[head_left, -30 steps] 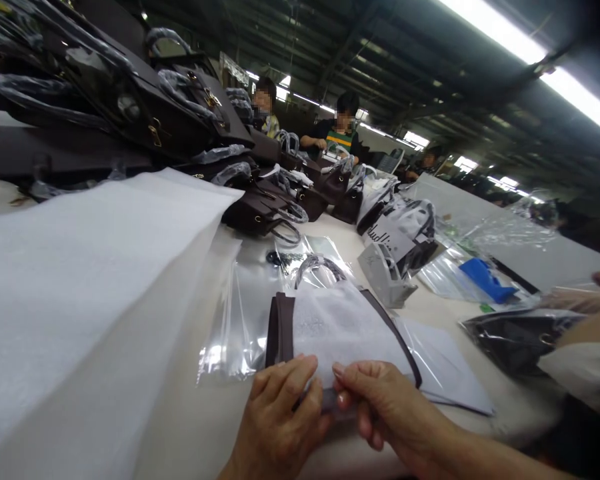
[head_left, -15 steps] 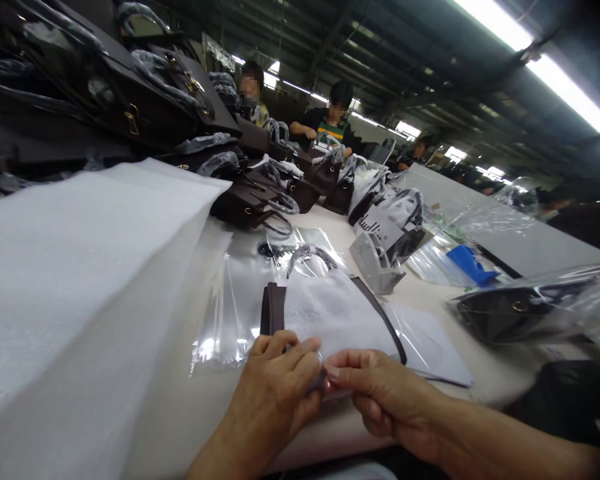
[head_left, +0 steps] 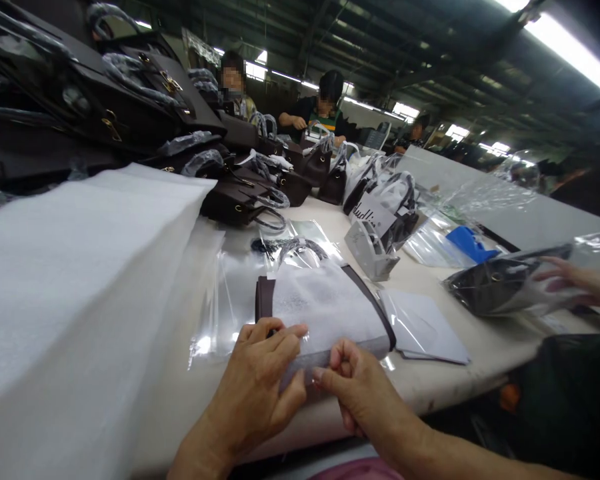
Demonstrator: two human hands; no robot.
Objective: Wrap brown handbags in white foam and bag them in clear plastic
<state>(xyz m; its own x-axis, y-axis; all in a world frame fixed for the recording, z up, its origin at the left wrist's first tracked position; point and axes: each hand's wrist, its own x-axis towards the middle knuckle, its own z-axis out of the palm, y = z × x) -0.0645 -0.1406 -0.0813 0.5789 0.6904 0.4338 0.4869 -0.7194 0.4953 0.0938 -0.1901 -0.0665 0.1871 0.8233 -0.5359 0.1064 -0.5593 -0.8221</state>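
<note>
Co-worker's hand (head_left: 573,280) sits further inward, frame right. Bag (head_left: 265,297), lower centre, lies just beyond left hand (head_left: 256,381), spread on wrap (head_left: 330,307), and right hand (head_left: 366,392), seemingly pinching its near edge.

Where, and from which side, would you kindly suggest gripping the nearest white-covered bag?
Probably the looped handles, from the far side: they arch beyond the top edge of the bag, while the left hand and right hand crowd its near edge.

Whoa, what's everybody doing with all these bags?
A person's left hand rests on the near end of a dark bag partly covered by a white sheet. The right hand is curled there too. At right, someone else's hand touches a bag in clear plastic. More dark bags are piled on the left.
</note>
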